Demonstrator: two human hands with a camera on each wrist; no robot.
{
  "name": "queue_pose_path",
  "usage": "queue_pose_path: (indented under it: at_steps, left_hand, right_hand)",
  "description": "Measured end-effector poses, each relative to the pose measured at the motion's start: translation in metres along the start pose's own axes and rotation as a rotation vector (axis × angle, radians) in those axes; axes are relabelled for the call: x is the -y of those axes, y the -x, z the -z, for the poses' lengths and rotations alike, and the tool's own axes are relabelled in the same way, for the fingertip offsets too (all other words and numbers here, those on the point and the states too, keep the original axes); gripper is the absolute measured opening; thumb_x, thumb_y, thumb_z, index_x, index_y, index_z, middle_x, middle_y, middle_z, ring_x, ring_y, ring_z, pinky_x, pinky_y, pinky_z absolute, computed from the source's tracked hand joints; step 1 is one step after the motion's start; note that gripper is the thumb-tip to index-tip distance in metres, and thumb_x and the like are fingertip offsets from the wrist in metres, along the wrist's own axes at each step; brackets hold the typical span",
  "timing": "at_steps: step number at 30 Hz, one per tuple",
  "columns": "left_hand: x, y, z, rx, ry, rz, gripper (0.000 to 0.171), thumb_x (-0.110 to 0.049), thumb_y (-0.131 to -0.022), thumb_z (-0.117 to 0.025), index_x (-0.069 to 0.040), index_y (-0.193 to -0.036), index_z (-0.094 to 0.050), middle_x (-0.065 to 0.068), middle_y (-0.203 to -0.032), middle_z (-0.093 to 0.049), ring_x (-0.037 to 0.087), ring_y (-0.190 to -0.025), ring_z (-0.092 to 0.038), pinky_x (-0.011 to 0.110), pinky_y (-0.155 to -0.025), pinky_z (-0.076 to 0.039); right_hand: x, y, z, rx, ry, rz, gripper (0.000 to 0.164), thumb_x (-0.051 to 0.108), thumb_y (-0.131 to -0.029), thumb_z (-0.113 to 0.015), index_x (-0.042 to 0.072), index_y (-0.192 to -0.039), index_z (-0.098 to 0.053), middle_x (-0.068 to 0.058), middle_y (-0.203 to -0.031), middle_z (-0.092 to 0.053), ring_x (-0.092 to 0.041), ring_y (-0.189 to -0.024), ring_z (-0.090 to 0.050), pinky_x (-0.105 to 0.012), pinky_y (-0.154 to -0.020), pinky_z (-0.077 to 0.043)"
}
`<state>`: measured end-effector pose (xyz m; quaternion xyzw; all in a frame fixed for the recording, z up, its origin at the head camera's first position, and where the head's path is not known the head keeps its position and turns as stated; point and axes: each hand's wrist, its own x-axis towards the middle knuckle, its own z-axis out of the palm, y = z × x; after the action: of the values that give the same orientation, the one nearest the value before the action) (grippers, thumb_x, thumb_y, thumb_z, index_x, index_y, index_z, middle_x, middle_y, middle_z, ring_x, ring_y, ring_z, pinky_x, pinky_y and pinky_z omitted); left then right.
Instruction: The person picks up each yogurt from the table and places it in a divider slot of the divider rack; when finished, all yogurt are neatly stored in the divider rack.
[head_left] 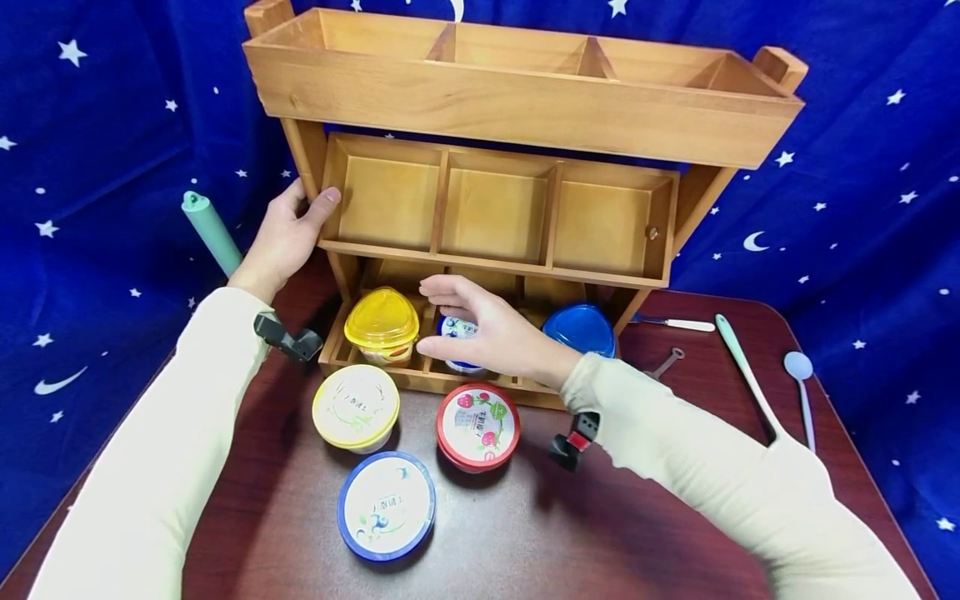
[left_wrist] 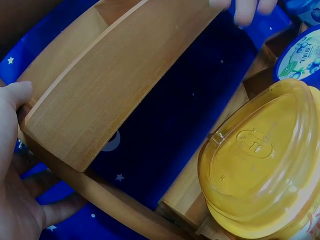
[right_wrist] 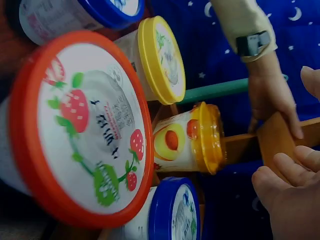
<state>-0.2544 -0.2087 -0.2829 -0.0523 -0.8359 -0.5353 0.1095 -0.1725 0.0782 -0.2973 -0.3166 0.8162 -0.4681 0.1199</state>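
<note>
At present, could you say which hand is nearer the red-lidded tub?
Right hand, raised beyond the tub; the left hand holds the shelf at its left side, farther back.

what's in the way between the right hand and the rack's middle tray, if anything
Nothing visible. The right hand is empty, with no object between it and the middle tray; the nearby blueberry tub sits lower, in the bottom tray.

From head: looks forward and down over counter, with rack at 12 o'clock. From wrists: look close-in, tilted; share clear-yellow-lidded tub, towards 4 o'clock in both.
</note>
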Motion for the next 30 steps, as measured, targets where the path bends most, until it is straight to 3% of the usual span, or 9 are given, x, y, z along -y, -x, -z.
queue_pose_path:
  at_steps: [6,10,15,21,25,30]
  left_hand:
    - [0.001,0.000,0.001,0.000,0.000,0.004,0.049,-0.046,-0.101,-0.049,-0.012,-0.137,-0.053,0.012,-0.122,-0.059,0.012,-0.102,-0.056,0.027,-0.093,-0.043]
    - [0.001,0.000,0.000,0.003,-0.002,0.002,0.051,-0.046,-0.101,-0.049,-0.012,-0.138,-0.052,0.012,-0.123,-0.059,0.011,-0.102,-0.057,0.027,-0.092,-0.044]
    - [0.001,-0.001,0.000,0.009,-0.001,0.004,0.051,-0.047,-0.101,-0.049,-0.012,-0.139,-0.051,0.012,-0.124,-0.059,0.012,-0.103,-0.057,0.027,-0.093,-0.044]
    - [0.003,-0.003,0.000,0.018,0.002,-0.006,0.052,-0.044,-0.102,-0.048,-0.011,-0.143,-0.048,0.015,-0.132,-0.056,0.015,-0.109,-0.055,0.031,-0.099,-0.043]
    - [0.003,-0.004,0.001,0.022,0.004,0.001,0.055,-0.044,-0.102,-0.048,-0.013,-0.147,-0.044,0.017,-0.137,-0.053,0.018,-0.116,-0.053,0.034,-0.105,-0.040]
    - [0.003,-0.003,0.001,0.019,0.003,0.000,0.055,-0.045,-0.102,-0.048,-0.014,-0.148,-0.043,0.017,-0.139,-0.053,0.019,-0.118,-0.053,0.035,-0.106,-0.040]
  right_hand:
    - [-0.001,0.031,0.009,-0.019,-0.032,0.004,0.064,0.027,-0.087,-0.077,0.020,-0.142,-0.045,0.006,-0.142,-0.051,-0.010,-0.131,-0.049,-0.037,-0.113,-0.039]
    - [-0.005,0.052,0.012,-0.037,-0.034,0.026,0.068,0.022,-0.085,-0.079,0.015,-0.143,-0.044,0.004,-0.144,-0.049,-0.012,-0.132,-0.048,-0.037,-0.114,-0.037]
    - [-0.016,0.077,0.014,-0.070,-0.009,0.062,0.069,0.013,-0.084,-0.079,0.006,-0.142,-0.043,-0.007,-0.144,-0.049,-0.026,-0.132,-0.048,-0.040,-0.112,-0.039]
    - [-0.033,0.103,0.009,-0.090,-0.031,-0.008,0.070,0.013,-0.084,-0.079,0.008,-0.143,-0.042,-0.010,-0.141,-0.050,-0.024,-0.128,-0.051,-0.043,-0.109,-0.042]
    - [-0.044,0.117,0.004,-0.102,-0.068,-0.057,0.069,0.013,-0.084,-0.079,0.012,-0.143,-0.042,-0.002,-0.139,-0.050,-0.026,-0.128,-0.050,-0.036,-0.107,-0.045]
    - [-0.056,0.130,-0.007,-0.118,-0.125,-0.083,0.072,0.010,-0.083,-0.079,0.011,-0.143,-0.040,-0.010,-0.140,-0.049,-0.033,-0.128,-0.048,-0.030,-0.107,-0.045]
